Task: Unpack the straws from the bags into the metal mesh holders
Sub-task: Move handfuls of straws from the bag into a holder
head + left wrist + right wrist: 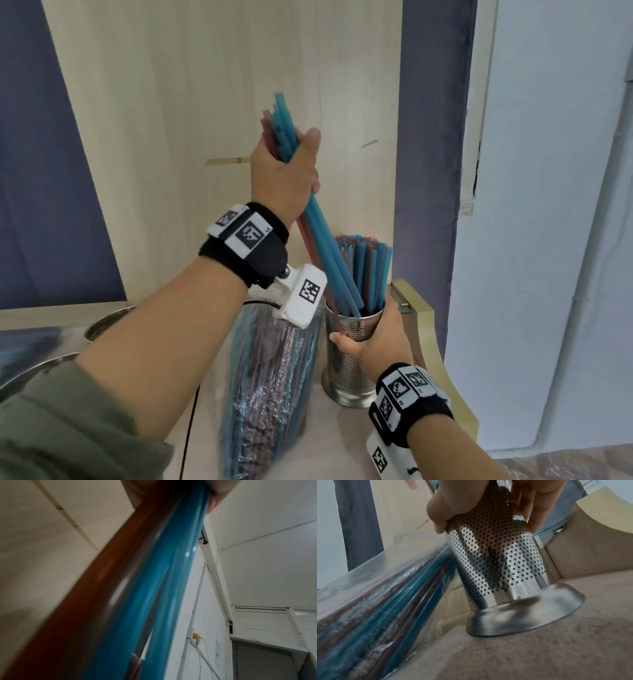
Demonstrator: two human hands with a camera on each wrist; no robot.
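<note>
Roughly midway: left hand clamps a bundle of blue and red straws, lower ends entering the perforated steel holder, already well filled. Right hand grips the holder. Bag beside it still full; other holders' fill unclear.

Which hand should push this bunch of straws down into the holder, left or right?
Left. The left hand already grips the straw bunch, whose lower ends sit in the mesh holder. The right hand is wrapped round the holder, steadying it on the counter.
</note>
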